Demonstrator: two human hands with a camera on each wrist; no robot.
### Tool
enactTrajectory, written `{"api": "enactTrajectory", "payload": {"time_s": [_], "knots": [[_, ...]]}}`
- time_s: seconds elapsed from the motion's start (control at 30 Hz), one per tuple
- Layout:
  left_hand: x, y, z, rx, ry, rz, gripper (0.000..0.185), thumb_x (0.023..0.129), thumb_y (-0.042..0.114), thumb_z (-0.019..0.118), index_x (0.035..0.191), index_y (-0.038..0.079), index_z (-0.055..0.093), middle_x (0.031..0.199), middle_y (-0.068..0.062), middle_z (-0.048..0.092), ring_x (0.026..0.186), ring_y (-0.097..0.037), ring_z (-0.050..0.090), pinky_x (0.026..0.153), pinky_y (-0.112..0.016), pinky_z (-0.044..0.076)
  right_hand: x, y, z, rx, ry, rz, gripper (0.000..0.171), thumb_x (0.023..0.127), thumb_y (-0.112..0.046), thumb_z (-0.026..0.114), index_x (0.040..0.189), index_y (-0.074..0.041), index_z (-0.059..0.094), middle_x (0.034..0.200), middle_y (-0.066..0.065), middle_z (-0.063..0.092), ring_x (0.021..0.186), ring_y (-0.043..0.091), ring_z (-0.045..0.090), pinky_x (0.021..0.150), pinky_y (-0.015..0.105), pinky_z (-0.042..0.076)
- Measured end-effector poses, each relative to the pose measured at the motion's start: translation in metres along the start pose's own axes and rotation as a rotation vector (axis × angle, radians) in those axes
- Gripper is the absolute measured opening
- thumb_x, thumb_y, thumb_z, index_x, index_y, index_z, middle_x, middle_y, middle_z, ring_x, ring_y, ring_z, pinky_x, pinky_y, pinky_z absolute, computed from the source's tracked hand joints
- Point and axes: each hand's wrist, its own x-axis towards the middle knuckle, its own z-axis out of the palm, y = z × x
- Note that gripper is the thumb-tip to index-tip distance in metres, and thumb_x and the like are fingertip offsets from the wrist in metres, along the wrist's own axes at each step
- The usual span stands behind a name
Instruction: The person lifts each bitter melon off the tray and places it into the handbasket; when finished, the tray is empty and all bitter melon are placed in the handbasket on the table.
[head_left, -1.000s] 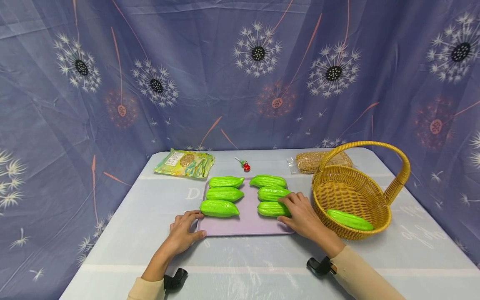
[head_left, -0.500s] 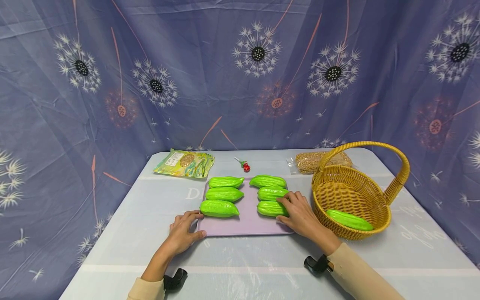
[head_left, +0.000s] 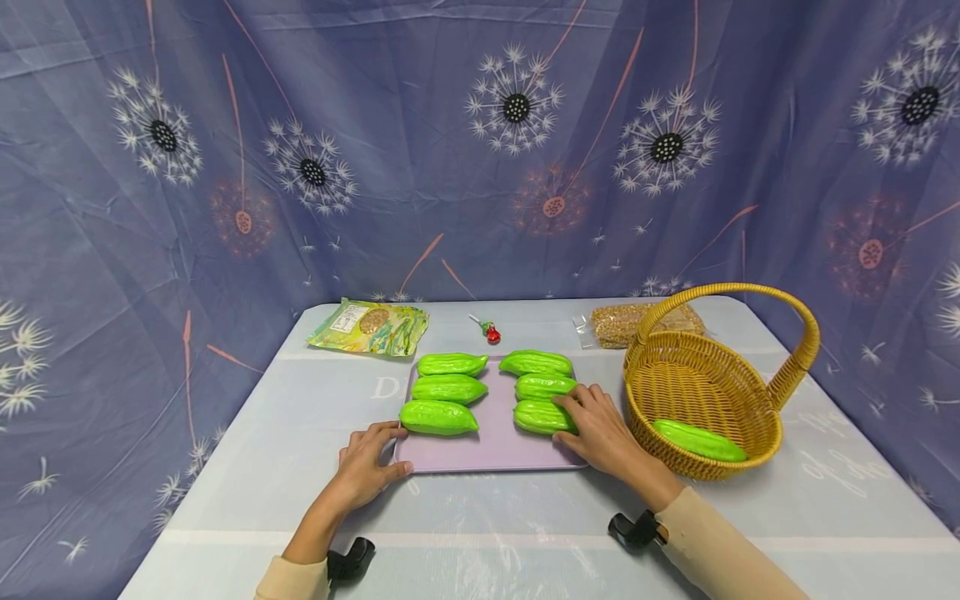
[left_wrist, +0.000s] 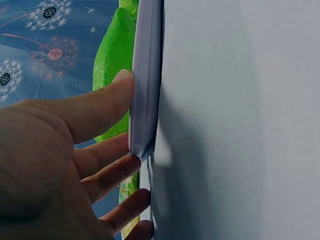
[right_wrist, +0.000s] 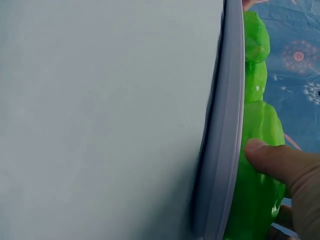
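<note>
A lilac tray (head_left: 487, 454) bears several glossy bright-green bitter melons in two columns. At its near-left corner, my left hand (head_left: 366, 467) holds the edge. The left wrist view has the thumb on the tray's rim (left_wrist: 145, 85) and the fingers spread round the corner. My right hand (head_left: 603, 433) grips the nearest right-column bitter melon (head_left: 540, 417), covering its right end. In the right wrist view, the thumb lies against that melon's near side (right_wrist: 255, 195); the other fingers are mostly hidden behind it. One more bitter melon (head_left: 699, 440) lies in the wicker basket (head_left: 682, 383).
The basket's tall handle (head_left: 806, 333) arches up just right of my right hand. Along the back of the table lie a green-yellow packet (head_left: 371, 327), a red-and-green lollipop (head_left: 489, 330) and a clear bag of grain (head_left: 618, 325). A dandelion-print curtain (head_left: 420, 167) hangs behind.
My right hand has shifted slightly left, and the nearest right-column bitter melon has nudged a little left and up with it. The left hand and the tray have stayed put.
</note>
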Motion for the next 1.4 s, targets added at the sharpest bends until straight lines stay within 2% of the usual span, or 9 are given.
{"api": "enactTrajectory", "payload": {"time_s": [0.43,0.83,1.4], "knots": [[0.000,0.001,-0.001,-0.005,0.000,-0.003,0.049,0.077,0.024,0.075,0.122,0.009,0.060,0.138,-0.009,0.050,0.123,-0.031,0.039,0.088,-0.047,0.026,-0.003,-0.002,-0.032,0.062,0.018,0.031,0.055,0.070,-0.031,0.081,0.117,-0.007,0.063,0.104,0.006,0.058,0.092,0.021,0.048,0.081,0.037,0.038],[0.000,0.001,-0.001,-0.005,0.001,-0.001,0.049,0.077,0.023,0.075,0.121,0.009,0.060,0.138,-0.010,0.050,0.122,-0.032,0.039,0.087,-0.047,0.026,-0.011,0.013,-0.065,0.134,0.057,0.037,0.054,0.070,-0.022,0.082,0.118,-0.007,0.063,0.105,0.007,0.058,0.096,0.022,0.048,0.082,0.039,0.033],[0.000,0.001,-0.001,-0.006,0.004,0.003,0.049,0.077,0.022,0.075,0.121,0.008,0.060,0.138,-0.011,0.050,0.123,-0.033,0.039,0.088,-0.048,0.026,-0.028,0.040,-0.095,0.107,0.101,0.075,0.054,0.070,-0.015,0.081,0.120,-0.007,0.061,0.106,0.011,0.061,0.098,0.026,0.050,0.080,0.041,0.036]]}}
